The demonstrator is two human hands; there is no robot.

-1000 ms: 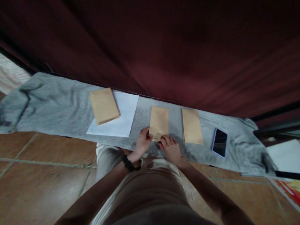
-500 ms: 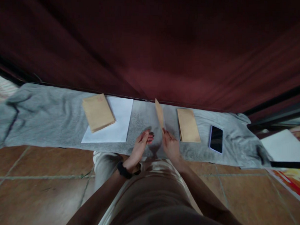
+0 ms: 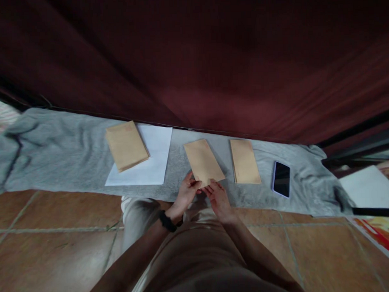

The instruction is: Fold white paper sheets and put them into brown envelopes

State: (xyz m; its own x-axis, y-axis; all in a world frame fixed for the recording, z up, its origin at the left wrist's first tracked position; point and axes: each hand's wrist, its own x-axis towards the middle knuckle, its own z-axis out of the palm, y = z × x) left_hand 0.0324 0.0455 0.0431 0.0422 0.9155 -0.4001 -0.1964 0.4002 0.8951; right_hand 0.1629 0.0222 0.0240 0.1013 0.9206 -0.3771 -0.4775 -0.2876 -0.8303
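A brown paper envelope (image 3: 204,160) lies face-on before me, its near edge pinched in both hands. My left hand (image 3: 187,190) grips its lower left corner, thumb on top. My right hand (image 3: 218,198) closes on the near edge a little farther right, with some fingertips hidden beneath the paper. To the right, a small stack of brown envelopes (image 3: 245,162) rests on the grey cloth (image 3: 70,154). On the left, another stack of envelopes (image 3: 127,146) sits at a slant, partly over white paper (image 3: 150,173).
A phone (image 3: 281,179) with a dark screen lies on the cloth at the right. Behind the cloth-covered surface hangs a dark red curtain (image 3: 192,69). A white flat item (image 3: 370,186) is at the far right, above a colourful printed sheet (image 3: 384,237). Tiled floor (image 3: 58,261) shows below.
The envelope has turned from edge-on to face-on and tilted left. My left hand, earlier apart from it, has moved right and taken hold of its near corner.
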